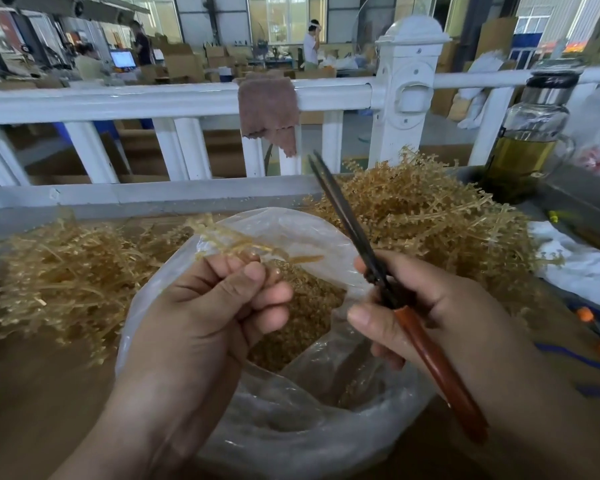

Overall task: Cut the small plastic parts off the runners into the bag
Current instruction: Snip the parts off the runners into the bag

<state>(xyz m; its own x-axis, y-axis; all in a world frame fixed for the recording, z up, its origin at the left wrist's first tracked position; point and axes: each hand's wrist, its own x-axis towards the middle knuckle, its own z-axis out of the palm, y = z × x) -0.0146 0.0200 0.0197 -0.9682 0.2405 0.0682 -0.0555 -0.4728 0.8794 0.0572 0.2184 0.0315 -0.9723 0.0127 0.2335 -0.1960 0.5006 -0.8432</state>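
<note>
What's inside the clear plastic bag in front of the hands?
The clear plastic bag holds a heap of small amber plastic parts. The left hand covers the heap's left side, and the crumpled bag wall hides how deep it goes.

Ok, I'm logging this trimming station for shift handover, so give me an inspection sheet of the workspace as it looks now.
Surface: brown worktop, largely covered by runners.
Job's things: open clear bag holding cut parts; left runner pile and right runner pile flank it.
Clutter: glass bottle of yellowish liquid far right; brown cloth hung on white railing.
Hands: left hand pinches one runner above the bag; right hand grips scissors, blades nearly closed, pointing up.
Cables: blue cord-like strip at right, unclear.
Surroundings: cartons and people beyond the railing.
</note>
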